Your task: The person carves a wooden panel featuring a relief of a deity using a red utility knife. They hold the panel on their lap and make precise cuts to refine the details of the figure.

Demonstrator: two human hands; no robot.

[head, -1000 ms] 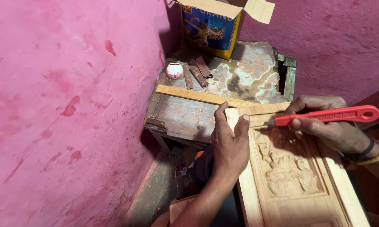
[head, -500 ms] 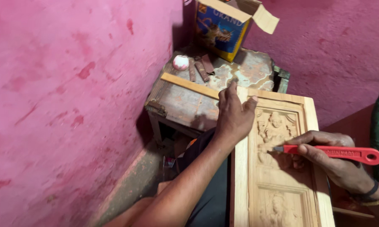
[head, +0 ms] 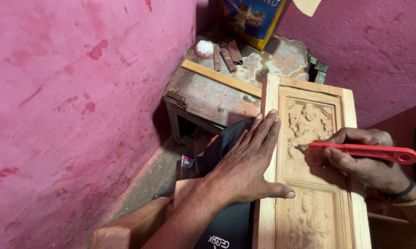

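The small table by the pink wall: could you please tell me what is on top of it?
On the table lie a wood strip, a pink-white round thing, brown flat pieces and a box. The carved panel covers its near right corner.

Head view, single camera: looking steeply down from the person's head, facing forward toward the corner where two pink walls (head: 55, 115) are meeting. Sitting close, it is framing the carved wooden panel (head: 309, 175) along the lower right edge and the worn low table (head: 217, 97) at the upper centre. No second view is sharing the scene.
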